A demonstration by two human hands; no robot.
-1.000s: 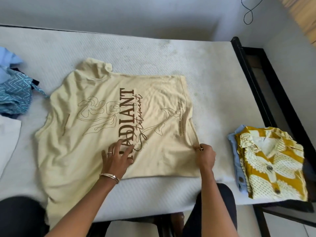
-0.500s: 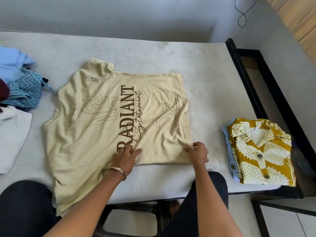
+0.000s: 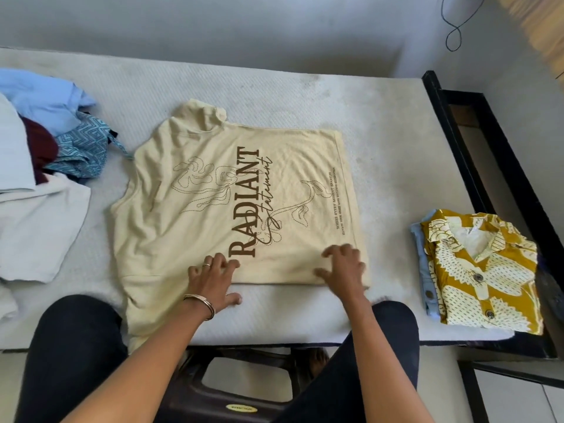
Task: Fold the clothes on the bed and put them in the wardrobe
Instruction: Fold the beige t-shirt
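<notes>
Cream T-shirt (image 3: 244, 209) lies print-up across the middle of the bed (image 3: 381, 141), collar toward the far-left, hem toward the right, one side already turned in along the near edge so that edge runs fairly straight. Left hand (image 3: 213, 282) rests flat at the near fold, fingers spread and loose, thumb off the cloth on the mattress; it grasps nothing. Right hand (image 3: 346, 270) lies on the near-right corner of the shirt, fingers splayed and slightly bent, pressing rather than pinching; it is motion-blurred, so fine detail is uncertain. Step in hand, as I read it: smoothing and squaring the first fold. To do it well, sweep both palms outward from the print toward hem and shoulder, press the crease flat, and even the right corner before turning in the far side. The sleeve bunched at the near-left, hanging toward the bed edge, likely needs tucking first. Unfolded heap of clothes (image 3: 52, 166) waits at left; folded mustard patterned shirt (image 3: 482, 270) sits on a blue garment at right, well apart from the hands. Against the frames before: the right hand pinched the hem corner then and now has let go and lies open on the cloth; the left hand has slid nearer the bed's edge.
</notes>
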